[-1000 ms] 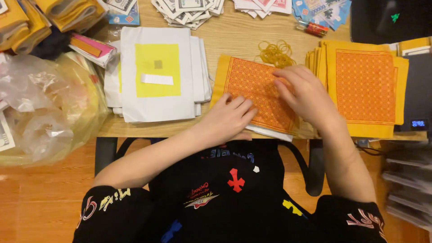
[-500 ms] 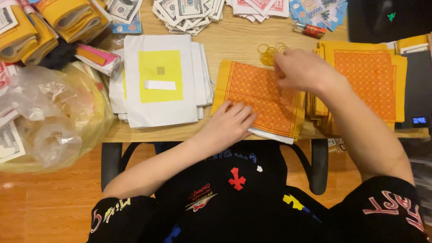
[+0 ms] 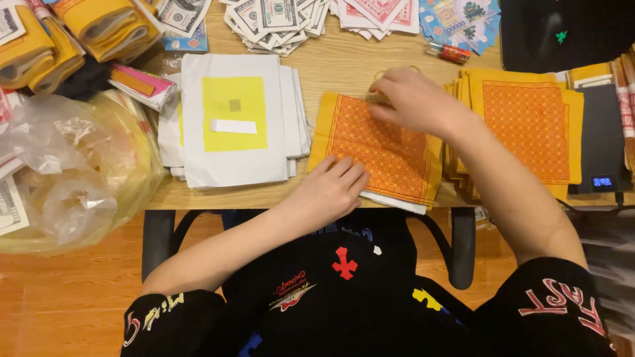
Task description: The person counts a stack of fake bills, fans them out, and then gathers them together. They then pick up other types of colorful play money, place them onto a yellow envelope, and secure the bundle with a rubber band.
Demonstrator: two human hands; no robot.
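Observation:
A flat packet of orange patterned paper (image 3: 390, 155) with a yellow border lies on the wooden table (image 3: 337, 63) in front of me. My left hand (image 3: 331, 188) lies flat on the packet's near left corner, fingers together, pressing it down. My right hand (image 3: 413, 99) hovers over the packet's far edge with its fingers curled down. Thin yellow rubber bands (image 3: 380, 74) peek out from under this hand. Whether the fingers pinch one is hidden.
A stack of white sheets with a yellow square (image 3: 235, 116) lies to the left, a pile of orange sheets (image 3: 529, 119) to the right. A black device with a blue display (image 3: 602, 155) sits far right. Printed paper notes (image 3: 271, 20) line the back; a crumpled plastic bag (image 3: 73, 165) bulges at left.
My right hand has lifted off the orange packet and moved away from me to the rubber bands at its far edge. My left hand stays on the packet.

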